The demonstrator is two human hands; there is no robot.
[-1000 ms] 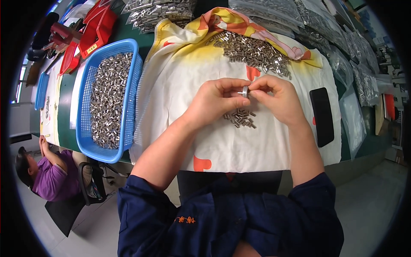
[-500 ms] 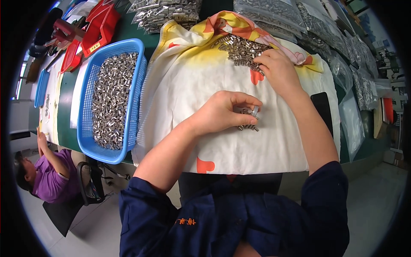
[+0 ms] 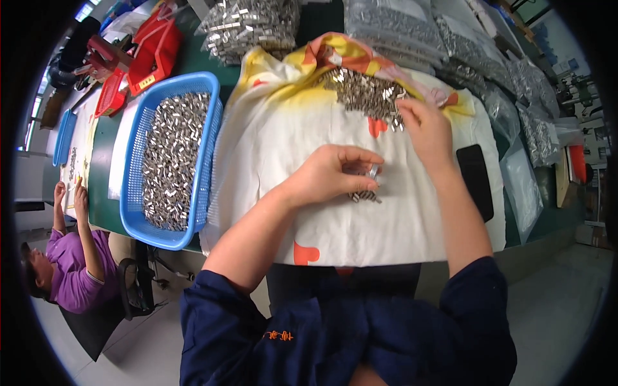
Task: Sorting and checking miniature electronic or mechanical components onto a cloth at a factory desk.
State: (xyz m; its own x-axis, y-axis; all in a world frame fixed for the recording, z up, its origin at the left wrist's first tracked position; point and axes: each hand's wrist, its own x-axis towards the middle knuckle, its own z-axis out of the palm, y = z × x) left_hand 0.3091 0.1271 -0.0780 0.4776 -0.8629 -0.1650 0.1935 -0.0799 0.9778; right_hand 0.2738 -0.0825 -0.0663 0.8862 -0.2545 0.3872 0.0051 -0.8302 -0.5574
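Observation:
My left hand (image 3: 331, 172) hovers low over the white patterned cloth (image 3: 270, 148), thumb and fingers curled round a small shiny metal ring-like part (image 3: 373, 172). Below its thumb, a small cluster of short metal pieces (image 3: 365, 195) lies on the cloth. Farther off, my right hand (image 3: 427, 132) is at the right edge of a pile of small metal sleeves (image 3: 367, 92). Its thumb and forefinger are drawn together there; whatever is between the tips is too small to make out. A few loose sleeves sit just below the pile, beside this hand.
On the left stands a blue basket (image 3: 214, 128) full of similar metal pieces. Clear bags of metal parts (image 3: 251, 29) line the back and right. A black phone (image 3: 475, 183) lies by my right forearm. Red bins (image 3: 154, 55) and a co-worker in purple (image 3: 80, 267) are at far left.
The view has shifted slightly. My right hand has moved a little right, off the pile's front edge, and a few sleeves there lie differently. The co-worker's hands have come apart.

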